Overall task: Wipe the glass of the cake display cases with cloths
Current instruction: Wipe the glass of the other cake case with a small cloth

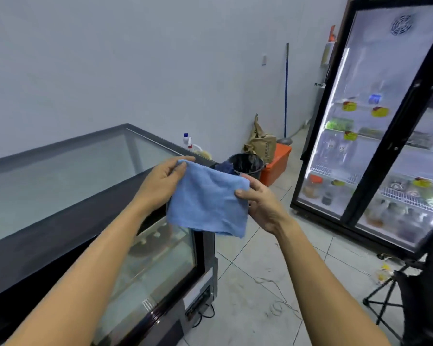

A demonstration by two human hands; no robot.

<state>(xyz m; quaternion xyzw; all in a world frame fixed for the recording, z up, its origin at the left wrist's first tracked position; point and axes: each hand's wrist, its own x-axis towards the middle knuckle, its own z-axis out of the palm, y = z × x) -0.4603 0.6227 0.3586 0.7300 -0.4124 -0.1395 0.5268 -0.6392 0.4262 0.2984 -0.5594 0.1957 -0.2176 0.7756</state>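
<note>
A light blue cloth (206, 202) hangs folded between both hands, over the right end of the low cake display case (60, 176). My left hand (161, 182) pinches the cloth's upper left corner between thumb and fingers. My right hand (259, 201) pinches its upper right corner. The low case has a glass top and a glass side panel (160, 260) with cakes dimly visible inside. A tall lit display fridge (375, 136) with glass doors stands to the right, holding cakes on wire shelves.
A black bucket (248, 166) with a dark cloth stands on the tiled floor behind the hands, beside an orange box (276, 166), a paper bag and a broom against the wall. A spray bottle (187, 141) stands past the case. A black tripod (395, 295) and loose cables lie lower right.
</note>
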